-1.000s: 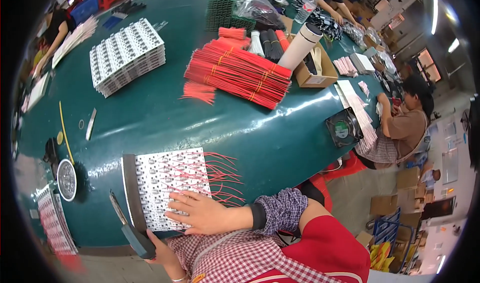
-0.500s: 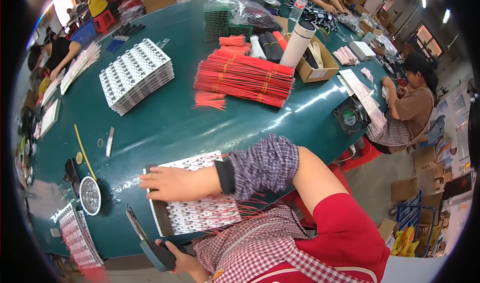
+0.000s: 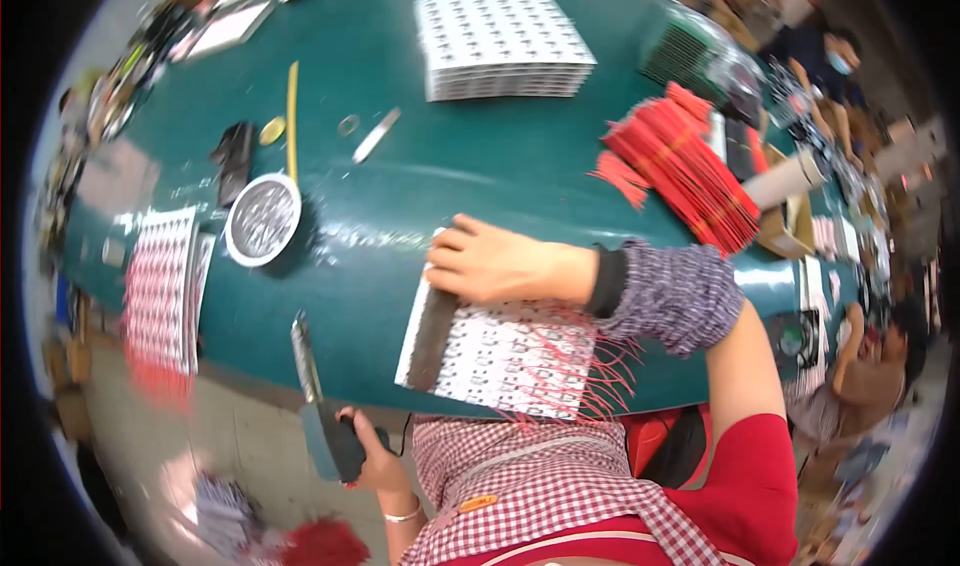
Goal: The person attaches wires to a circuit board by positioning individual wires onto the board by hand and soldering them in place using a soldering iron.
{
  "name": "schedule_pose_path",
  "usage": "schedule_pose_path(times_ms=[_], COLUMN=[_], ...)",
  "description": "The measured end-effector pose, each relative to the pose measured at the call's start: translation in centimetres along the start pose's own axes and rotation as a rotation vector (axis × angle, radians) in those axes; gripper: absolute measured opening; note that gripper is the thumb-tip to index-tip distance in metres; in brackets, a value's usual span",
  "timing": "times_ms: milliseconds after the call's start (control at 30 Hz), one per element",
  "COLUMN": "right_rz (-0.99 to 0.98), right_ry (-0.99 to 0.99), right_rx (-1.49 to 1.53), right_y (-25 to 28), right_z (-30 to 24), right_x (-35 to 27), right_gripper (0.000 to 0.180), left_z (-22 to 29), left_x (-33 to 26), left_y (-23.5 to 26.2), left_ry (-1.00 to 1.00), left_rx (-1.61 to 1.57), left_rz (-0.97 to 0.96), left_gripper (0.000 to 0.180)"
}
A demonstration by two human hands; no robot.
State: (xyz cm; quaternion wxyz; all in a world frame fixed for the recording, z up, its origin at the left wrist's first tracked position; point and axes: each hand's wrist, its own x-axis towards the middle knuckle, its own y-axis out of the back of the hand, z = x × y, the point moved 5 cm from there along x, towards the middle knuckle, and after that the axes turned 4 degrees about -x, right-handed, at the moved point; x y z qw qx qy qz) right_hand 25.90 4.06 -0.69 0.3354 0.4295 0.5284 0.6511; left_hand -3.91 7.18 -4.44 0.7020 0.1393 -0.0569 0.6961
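Low at the left, my left hand (image 3: 372, 456) is closed round the handle of a pistol-shaped hand tool (image 3: 322, 436) with a teal-and-black body and a long metal nose. The nose points up, apart from the board. My right hand (image 3: 490, 261) lies flat, fingers outstretched, over the upper end of a dark flat bar (image 3: 432, 351). That bar lies along the left side of a white circuit board panel (image 3: 500, 366) at the table's near edge. Thin red wires (image 3: 600, 371) stick out from the panel's right part. My right hand and wrist cover its upper edge.
The green table (image 3: 350, 206) holds a bowl of small shiny bits (image 3: 262, 221), a white-handled blade (image 3: 376, 136) and a stack of white panels (image 3: 505, 51). Red wire bundles (image 3: 690, 166) lie at the right. Wired panels (image 3: 165, 286) overhang the left edge. Co-workers sit at the right.
My view has swung left, so the table things appear shifted right. The tool's nose now stands more upright and farther from the panel. My right hand stays on the bar.
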Motion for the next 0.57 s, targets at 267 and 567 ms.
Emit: schedule_pose_path(times_ms=[267,567], right_rz=[-0.032,-0.098], right_ry=[0.006,-0.014], right_rx=[-0.001,0.107], right_y=[1.1,-0.4], right_z=[1.1,3.0], right_x=[2.6,2.8], right_gripper=[0.036,0.045], left_z=[-3.4,-3.4], left_x=[-1.0,-0.5], left_y=[2.1,2.6], left_ry=[0.173,0.133], left_rx=[-0.027,-0.004], left_rz=[-0.021,0.001], left_gripper=[0.030,0.036])
